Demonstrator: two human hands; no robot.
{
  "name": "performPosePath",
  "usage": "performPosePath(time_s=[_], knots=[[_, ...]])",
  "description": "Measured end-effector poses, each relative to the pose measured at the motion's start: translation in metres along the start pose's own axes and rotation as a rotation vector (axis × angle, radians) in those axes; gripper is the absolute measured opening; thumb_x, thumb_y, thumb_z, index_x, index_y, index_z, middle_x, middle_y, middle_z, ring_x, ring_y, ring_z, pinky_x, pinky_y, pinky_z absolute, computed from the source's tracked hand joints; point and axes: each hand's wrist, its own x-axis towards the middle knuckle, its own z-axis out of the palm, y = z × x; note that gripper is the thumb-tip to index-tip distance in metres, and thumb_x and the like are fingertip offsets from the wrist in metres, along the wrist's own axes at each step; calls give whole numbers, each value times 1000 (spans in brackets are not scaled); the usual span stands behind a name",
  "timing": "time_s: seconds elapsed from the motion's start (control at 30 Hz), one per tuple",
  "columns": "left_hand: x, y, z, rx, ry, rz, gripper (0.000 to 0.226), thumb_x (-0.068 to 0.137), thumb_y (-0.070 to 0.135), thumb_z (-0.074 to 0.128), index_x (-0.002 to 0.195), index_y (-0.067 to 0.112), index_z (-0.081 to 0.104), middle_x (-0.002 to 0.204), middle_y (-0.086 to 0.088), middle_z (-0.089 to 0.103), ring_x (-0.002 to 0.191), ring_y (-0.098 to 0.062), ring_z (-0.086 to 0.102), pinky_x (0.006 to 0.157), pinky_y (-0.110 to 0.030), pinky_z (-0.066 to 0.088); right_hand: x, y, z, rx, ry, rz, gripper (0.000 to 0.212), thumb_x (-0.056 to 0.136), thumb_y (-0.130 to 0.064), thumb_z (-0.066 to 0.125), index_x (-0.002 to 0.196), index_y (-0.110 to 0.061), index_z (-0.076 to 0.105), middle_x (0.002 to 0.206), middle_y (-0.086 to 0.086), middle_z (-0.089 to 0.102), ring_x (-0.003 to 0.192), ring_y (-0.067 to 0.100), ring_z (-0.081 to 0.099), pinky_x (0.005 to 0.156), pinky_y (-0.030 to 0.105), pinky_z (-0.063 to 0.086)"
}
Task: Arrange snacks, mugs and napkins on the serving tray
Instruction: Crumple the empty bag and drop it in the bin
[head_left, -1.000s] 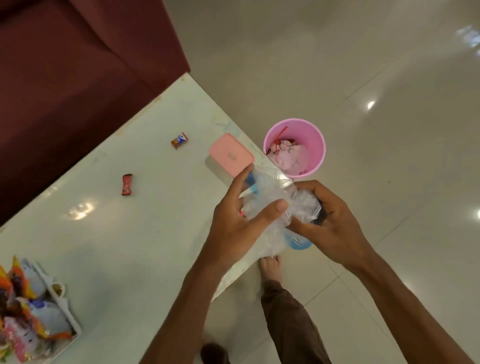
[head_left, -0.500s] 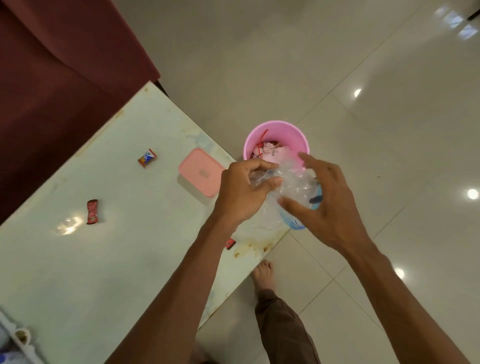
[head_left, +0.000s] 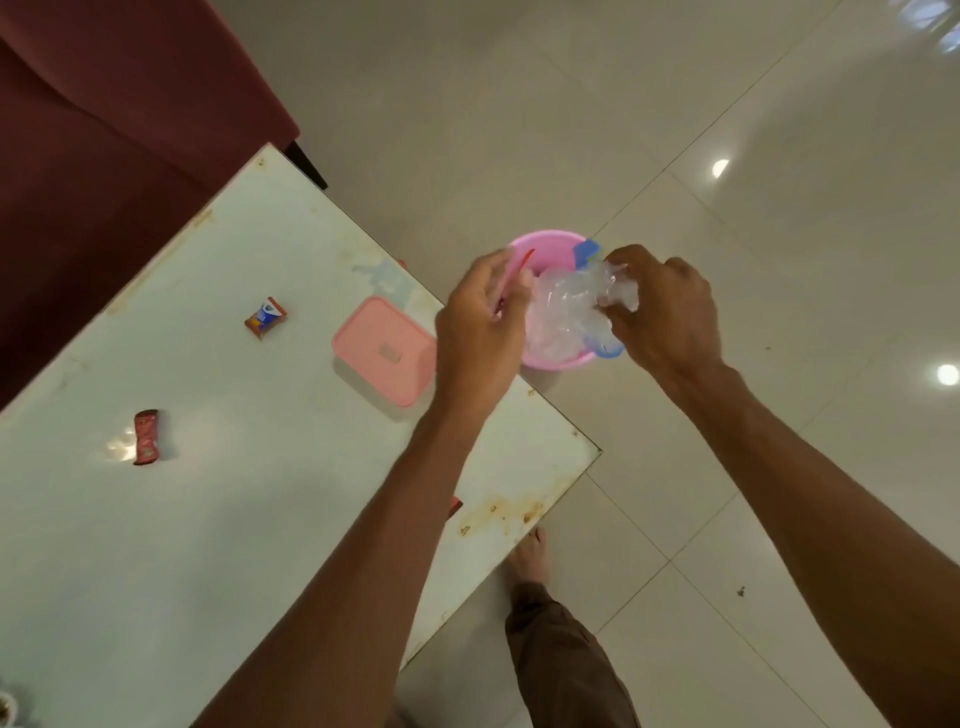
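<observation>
Both my hands are over a pink bin (head_left: 550, 240) that stands on the floor just past the table's edge. My right hand (head_left: 667, 312) grips a crumpled clear plastic bag (head_left: 563, 312) with blue edges, bunched in its curled fingers. The curled fingers of my left hand (head_left: 480, 332) hold the bag's left edge; this hand is blurred. Two small snack packets lie on the white table (head_left: 234, 519): an orange and blue one (head_left: 266, 318) and a red one (head_left: 147, 436).
A pink lid (head_left: 387, 349) lies on the table near the bin. A small red item (head_left: 455, 506) peeks out beside my left forearm. A maroon sofa (head_left: 114, 130) borders the table's far side. My foot (head_left: 530, 556) stands on the tiled floor by the table's corner.
Both hands carried the plastic bag from above the table's edge to over the pink bin. The right hand has crumpled it tighter. The snack-filled tray has slid out of view at the lower left.
</observation>
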Motion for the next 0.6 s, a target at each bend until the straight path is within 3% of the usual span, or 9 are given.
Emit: performPosePath(time_s=[0.17, 0.27, 0.37, 0.43, 0.6], knots=[[1, -6, -20, -93, 95, -11, 37, 106, 31, 39, 139, 20, 52, 129, 4, 65, 117, -10, 62, 97, -33, 55, 31, 17, 67, -147, -7, -3, 40, 78, 0, 59, 116, -6, 51, 101, 19, 63, 83, 41, 59, 65, 40, 46], [-8, -10, -29, -136, 140, 33, 35, 107, 29, 35, 139, 23, 50, 113, 12, 67, 109, -6, 66, 90, -27, 57, 46, 25, 106, -213, -43, -11, 42, 81, 6, 54, 121, -4, 48, 115, 21, 50, 79, 44, 61, 62, 43, 49], [-17, -21, -36, -189, 149, 48, 35, 107, 29, 35, 137, 23, 52, 115, 9, 69, 109, -6, 67, 88, -24, 56, 58, 39, 141, -323, -93, -40, 51, 86, 5, 52, 135, 0, 38, 125, 23, 47, 81, 39, 63, 57, 37, 43], [-23, -28, -40, -221, 158, 39, 34, 107, 29, 34, 135, 25, 52, 116, 8, 70, 108, -5, 67, 84, -21, 56, 63, 49, 159, -346, -155, -69, 54, 88, 5, 52, 138, 3, 33, 126, 23, 47, 86, 37, 63, 63, 38, 46], [-37, -42, -47, -255, 176, 28, 34, 108, 26, 32, 135, 23, 53, 119, 2, 70, 110, -12, 68, 91, -29, 57, 70, 60, 182, -179, -478, 49, 67, 81, -5, 70, 137, 3, 35, 128, 26, 48, 110, 42, 54, 86, 42, 44]])
